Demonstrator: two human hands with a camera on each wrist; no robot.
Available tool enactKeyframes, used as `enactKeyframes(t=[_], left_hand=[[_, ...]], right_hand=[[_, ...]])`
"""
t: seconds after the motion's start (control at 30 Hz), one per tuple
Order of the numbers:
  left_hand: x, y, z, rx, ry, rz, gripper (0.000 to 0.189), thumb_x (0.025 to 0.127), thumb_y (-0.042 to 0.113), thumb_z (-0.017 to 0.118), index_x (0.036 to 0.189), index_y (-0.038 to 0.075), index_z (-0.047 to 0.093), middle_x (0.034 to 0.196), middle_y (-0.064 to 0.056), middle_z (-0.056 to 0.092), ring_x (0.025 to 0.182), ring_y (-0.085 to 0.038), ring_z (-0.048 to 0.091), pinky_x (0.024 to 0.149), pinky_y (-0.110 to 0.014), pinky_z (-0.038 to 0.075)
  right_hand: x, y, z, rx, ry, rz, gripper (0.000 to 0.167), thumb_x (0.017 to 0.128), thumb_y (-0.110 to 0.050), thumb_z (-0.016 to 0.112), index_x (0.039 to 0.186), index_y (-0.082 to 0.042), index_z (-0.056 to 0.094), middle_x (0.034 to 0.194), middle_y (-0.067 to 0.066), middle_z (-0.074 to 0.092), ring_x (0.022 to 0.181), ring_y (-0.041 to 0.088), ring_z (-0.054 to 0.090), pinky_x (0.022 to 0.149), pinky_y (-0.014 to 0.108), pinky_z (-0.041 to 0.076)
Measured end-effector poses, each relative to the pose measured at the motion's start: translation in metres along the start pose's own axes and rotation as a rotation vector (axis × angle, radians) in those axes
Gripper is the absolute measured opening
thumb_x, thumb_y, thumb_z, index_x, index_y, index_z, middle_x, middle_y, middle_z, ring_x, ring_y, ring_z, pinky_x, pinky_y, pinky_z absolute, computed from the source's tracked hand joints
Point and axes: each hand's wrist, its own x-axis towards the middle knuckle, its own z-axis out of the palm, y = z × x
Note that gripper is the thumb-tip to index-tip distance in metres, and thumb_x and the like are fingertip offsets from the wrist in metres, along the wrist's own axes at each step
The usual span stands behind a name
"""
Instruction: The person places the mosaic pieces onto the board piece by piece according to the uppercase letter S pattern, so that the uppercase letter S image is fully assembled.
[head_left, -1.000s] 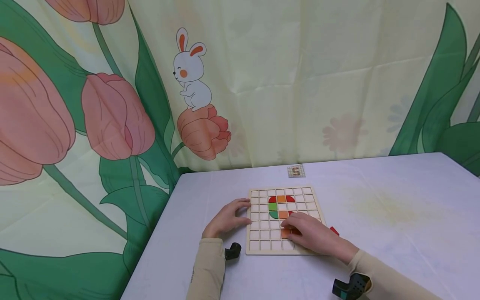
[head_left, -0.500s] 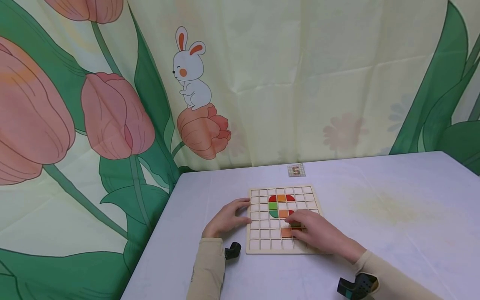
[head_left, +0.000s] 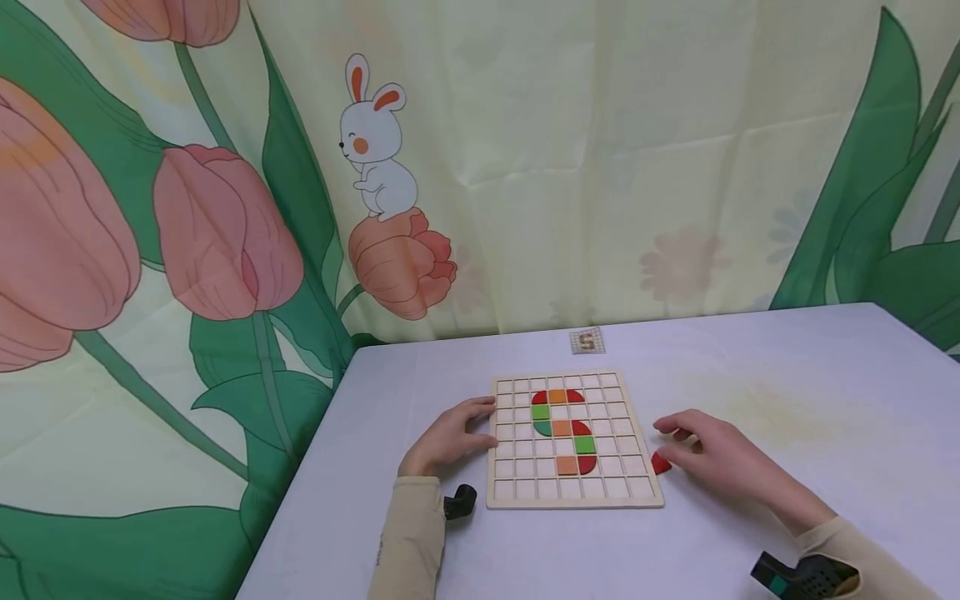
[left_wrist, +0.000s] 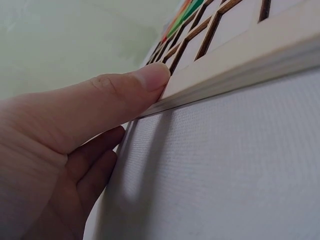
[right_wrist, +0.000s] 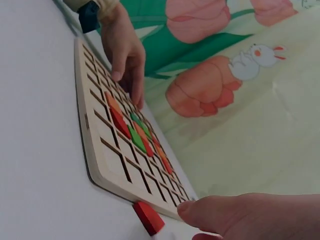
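Observation:
A wooden grid board (head_left: 525,492) lies on the table, its cells partly filled with red, orange and green pieces in an S-like shape. My left hand (head_left: 447,436) touches its left edge; in the left wrist view the thumb (left_wrist: 150,77) rests at the frame's rim. To the right of the board my right hand (head_left: 723,454) hovers with loosely bent fingers and nothing in them. A loose red piece (head_left: 661,463) lies between that hand and the board's right edge, close by the thumb. The right wrist view shows this red piece (right_wrist: 149,218) beside the frame.
A small patterned card (head_left: 587,340) with an S-like figure lies behind the board near the table's far edge. White cloth covers the table (head_left: 787,400). Behind it hangs a curtain (head_left: 525,208) printed with tulips and a rabbit.
My right hand has lifted off the board and moved right, beside the loose red piece. A green square and red pieces it covered now show in their cells. The left hand stays put.

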Motion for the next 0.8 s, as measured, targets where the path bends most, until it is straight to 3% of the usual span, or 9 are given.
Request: enactKeyframes(t=[0.27,0.53,0.8], left_hand=[[0.0,0.0,-0.001,-0.003,0.0,0.012,0.061,0.083,0.022,0.079,0.138,0.009,0.056,0.149,0.003,0.045,0.141,-0.02,0.034,0.116,-0.041,0.03],[0.0,-0.001,-0.001,-0.003,0.003,0.013,0.061,0.083,0.021,0.08,0.138,0.008,0.056,0.149,0.002,0.045,0.141,-0.02,0.034,0.116,-0.041,0.03],[-0.001,0.001,-0.001,-0.016,0.003,0.026,0.061,0.083,0.021,0.08,0.137,0.006,0.057,0.148,-0.001,0.046,0.141,-0.023,0.035,0.116,-0.043,0.03]], right_hand=[[-0.01,0.015,-0.012,-0.068,-0.038,-0.01,0.052,0.082,-0.028,0.079,0.122,0.001,0.062,0.116,0.011,0.063,0.104,0.03,0.06,0.085,0.047,0.054],[-0.008,0.01,-0.005,-0.082,-0.053,-0.11,0.051,0.078,-0.027,0.081,0.12,-0.002,0.064,0.114,0.005,0.062,0.101,0.024,0.059,0.085,0.039,0.054],[-0.008,0.007,0.002,-0.04,-0.055,-0.102,0.05,0.078,-0.025,0.082,0.12,-0.003,0.064,0.114,0.005,0.063,0.101,0.022,0.059,0.084,0.036,0.055]])
